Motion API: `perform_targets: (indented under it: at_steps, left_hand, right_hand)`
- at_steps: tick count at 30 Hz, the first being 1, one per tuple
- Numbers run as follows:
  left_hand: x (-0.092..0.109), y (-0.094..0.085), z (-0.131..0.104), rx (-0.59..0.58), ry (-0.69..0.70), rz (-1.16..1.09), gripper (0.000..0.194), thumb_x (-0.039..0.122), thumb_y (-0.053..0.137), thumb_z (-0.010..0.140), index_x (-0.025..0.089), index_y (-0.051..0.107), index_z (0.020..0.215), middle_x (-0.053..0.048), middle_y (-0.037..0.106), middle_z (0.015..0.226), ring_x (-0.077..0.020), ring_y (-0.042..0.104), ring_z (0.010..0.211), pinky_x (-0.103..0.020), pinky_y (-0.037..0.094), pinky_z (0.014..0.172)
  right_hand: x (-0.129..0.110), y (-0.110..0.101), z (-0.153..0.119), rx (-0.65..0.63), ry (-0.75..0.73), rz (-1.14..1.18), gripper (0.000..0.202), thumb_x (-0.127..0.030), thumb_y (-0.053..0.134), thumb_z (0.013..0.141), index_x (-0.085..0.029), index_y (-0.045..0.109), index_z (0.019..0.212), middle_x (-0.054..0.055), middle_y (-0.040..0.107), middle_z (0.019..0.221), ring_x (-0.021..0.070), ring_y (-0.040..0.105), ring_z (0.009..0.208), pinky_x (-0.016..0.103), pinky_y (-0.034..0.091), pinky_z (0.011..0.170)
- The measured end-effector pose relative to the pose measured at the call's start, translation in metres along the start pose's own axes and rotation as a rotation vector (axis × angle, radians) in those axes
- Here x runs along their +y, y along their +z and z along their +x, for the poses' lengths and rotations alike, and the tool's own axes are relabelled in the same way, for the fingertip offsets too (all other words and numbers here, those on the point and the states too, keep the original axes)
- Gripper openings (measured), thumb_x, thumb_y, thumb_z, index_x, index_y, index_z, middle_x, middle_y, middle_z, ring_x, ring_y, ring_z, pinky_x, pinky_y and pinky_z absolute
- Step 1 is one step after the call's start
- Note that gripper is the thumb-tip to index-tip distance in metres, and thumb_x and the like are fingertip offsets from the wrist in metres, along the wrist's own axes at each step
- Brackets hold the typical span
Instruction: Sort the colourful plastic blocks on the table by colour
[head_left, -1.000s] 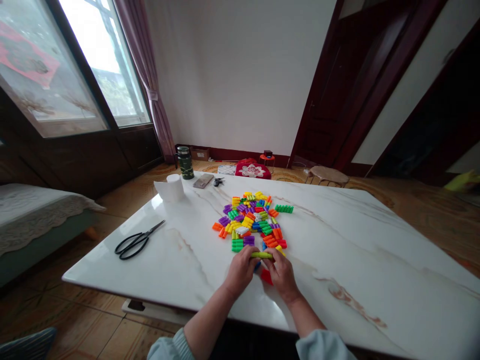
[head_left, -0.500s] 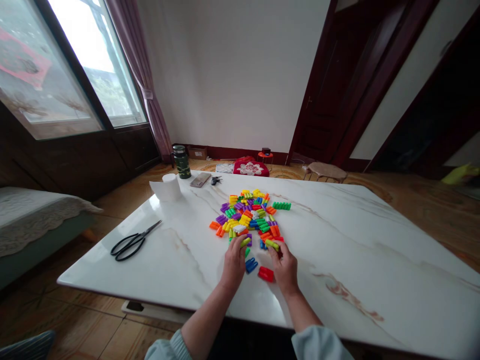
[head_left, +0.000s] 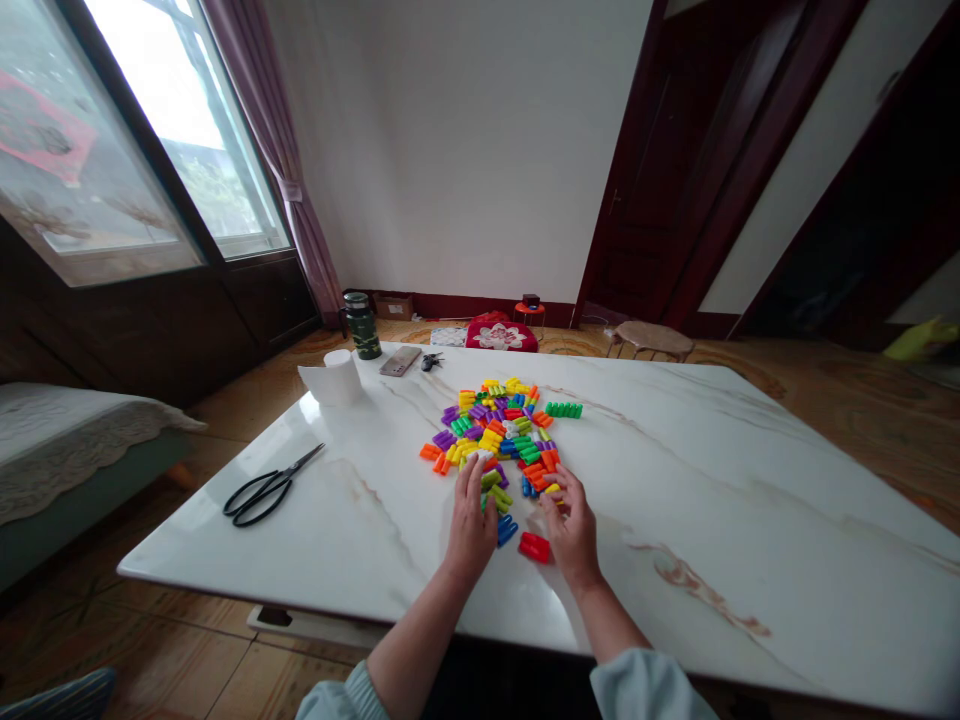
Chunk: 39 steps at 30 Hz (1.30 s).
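Note:
A pile of colourful plastic pieces (head_left: 491, 430), shaped like short joined tubes, lies on the white marbled table (head_left: 360, 550). My left hand (head_left: 471, 522) is over the near left side of the pile, fingers stretched forward, fingertips at a white piece (head_left: 485, 455). Beside it lie yellow-green pieces (head_left: 498, 494) and a blue piece (head_left: 507, 529), partly covered by the hand. My right hand (head_left: 573, 525) is at the pile's near right edge, thumb and fingers curled about a yellow piece (head_left: 554, 492). A red piece (head_left: 535, 547) lies between my wrists.
Black-handled scissors (head_left: 270, 488) lie on the left. Toward the far left edge stand a paper roll (head_left: 341, 378) and a camouflage flask (head_left: 362, 328), near a phone (head_left: 400, 361) and keys (head_left: 431, 361). A green row of pieces (head_left: 563, 410) lies right of the pile.
The yellow-green pieces that were in both hands now lie together by my left hand. My left fingers have stretched forward to the white piece; my right hand is now at a yellow piece.

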<state>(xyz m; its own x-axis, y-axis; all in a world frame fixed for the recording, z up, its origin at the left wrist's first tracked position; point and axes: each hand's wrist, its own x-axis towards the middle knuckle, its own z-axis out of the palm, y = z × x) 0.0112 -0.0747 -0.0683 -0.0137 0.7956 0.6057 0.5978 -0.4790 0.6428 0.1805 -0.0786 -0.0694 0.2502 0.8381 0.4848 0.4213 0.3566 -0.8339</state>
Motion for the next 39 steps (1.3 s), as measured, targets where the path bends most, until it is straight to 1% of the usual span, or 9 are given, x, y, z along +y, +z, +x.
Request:
perform_targets:
  at_steps: [5, 7, 10, 13, 17, 22, 25, 30, 39]
  left_hand:
    - [0.005, -0.008, 0.001, 0.073, -0.002, -0.006, 0.035, 0.014, 0.046, 0.088, 0.022, 0.055, 0.121, -0.010, 0.057, 0.127, -0.0230, 0.053, 0.122, -0.041, 0.047, 0.101]
    - [0.007, -0.011, 0.000, 0.072, -0.052, 0.020, 0.022, 0.016, 0.049, 0.088, 0.022, 0.061, 0.104, -0.007, 0.064, 0.104, -0.0202, 0.063, 0.098, -0.035, 0.053, 0.086]
    - [0.010, -0.014, -0.002, -0.004, -0.112, 0.105, 0.011, 0.022, 0.054, 0.087, 0.022, 0.063, 0.081, -0.001, 0.061, 0.073, -0.0164, 0.060, 0.069, -0.030, 0.050, 0.068]
    - [0.014, -0.014, -0.002, -0.061, -0.073, 0.175, 0.010, 0.026, 0.062, 0.082, 0.024, 0.066, 0.090, -0.004, 0.065, 0.088, -0.0213, 0.061, 0.085, -0.035, 0.049, 0.077]
    - [0.016, -0.010, -0.002, -0.149, -0.045, 0.282, 0.043, 0.032, 0.075, 0.070, 0.029, 0.065, 0.112, -0.009, 0.060, 0.120, -0.0322, 0.053, 0.111, -0.047, 0.046, 0.089]
    - [0.013, -0.009, -0.005, -0.141, -0.053, 0.255, 0.036, 0.030, 0.070, 0.078, 0.030, 0.065, 0.113, -0.010, 0.058, 0.124, -0.0329, 0.053, 0.113, -0.051, 0.047, 0.091]
    - [0.007, -0.013, 0.002, -0.097, -0.012, 0.166, 0.034, 0.028, 0.065, 0.083, 0.031, 0.062, 0.117, -0.009, 0.058, 0.126, -0.0300, 0.054, 0.115, -0.051, 0.047, 0.096]
    - [-0.017, -0.018, 0.055, -0.081, -0.021, 0.119, 0.029, 0.021, 0.058, 0.085, 0.026, 0.062, 0.114, -0.008, 0.059, 0.119, -0.0245, 0.056, 0.113, -0.044, 0.049, 0.096]
    - [-0.083, 0.007, 0.172, -0.272, -0.118, 0.351, 0.055, 0.004, 0.054, 0.076, 0.018, 0.053, 0.129, -0.013, 0.055, 0.127, -0.0250, 0.052, 0.123, -0.040, 0.042, 0.104]
  right_hand:
    - [0.003, -0.002, -0.002, 0.035, -0.044, -0.107, 0.040, -0.036, 0.051, 0.091, -0.016, 0.054, 0.126, 0.010, 0.069, 0.102, 0.0178, 0.065, 0.083, 0.033, 0.055, 0.077]
    - [0.005, -0.002, -0.002, 0.056, -0.045, -0.148, 0.037, -0.037, 0.050, 0.092, -0.016, 0.057, 0.121, 0.009, 0.070, 0.097, 0.0179, 0.065, 0.080, 0.033, 0.055, 0.076]
    - [0.006, -0.003, -0.002, 0.038, -0.061, -0.212, 0.030, -0.037, 0.049, 0.092, -0.018, 0.062, 0.112, 0.007, 0.069, 0.093, 0.0180, 0.065, 0.080, 0.032, 0.054, 0.077]
    - [0.005, -0.004, -0.001, 0.020, -0.089, -0.246, 0.027, -0.037, 0.048, 0.093, -0.018, 0.063, 0.106, 0.007, 0.069, 0.095, 0.0182, 0.065, 0.083, 0.032, 0.053, 0.078]
    - [0.004, -0.004, 0.000, 0.049, -0.114, -0.248, 0.026, -0.037, 0.049, 0.092, -0.018, 0.063, 0.103, 0.006, 0.068, 0.093, 0.0183, 0.065, 0.083, 0.031, 0.052, 0.077]
    - [0.002, -0.003, 0.001, 0.069, -0.092, -0.222, 0.026, -0.039, 0.050, 0.090, -0.019, 0.063, 0.100, 0.007, 0.068, 0.095, 0.0185, 0.063, 0.081, 0.032, 0.052, 0.077]
    - [0.010, -0.005, 0.003, 0.173, 0.037, -0.183, 0.033, -0.044, 0.051, 0.087, -0.017, 0.063, 0.101, 0.010, 0.068, 0.097, 0.0192, 0.064, 0.077, 0.032, 0.053, 0.071]
    - [0.034, -0.016, 0.018, 0.217, 0.273, -0.186, 0.038, -0.049, 0.053, 0.077, -0.016, 0.064, 0.093, 0.009, 0.071, 0.077, 0.0217, 0.066, 0.062, 0.033, 0.053, 0.057]
    - [0.047, -0.019, 0.024, 0.069, 0.167, -0.231, 0.030, -0.046, 0.048, 0.080, -0.022, 0.064, 0.087, 0.009, 0.074, 0.081, 0.0248, 0.071, 0.071, 0.034, 0.057, 0.062]
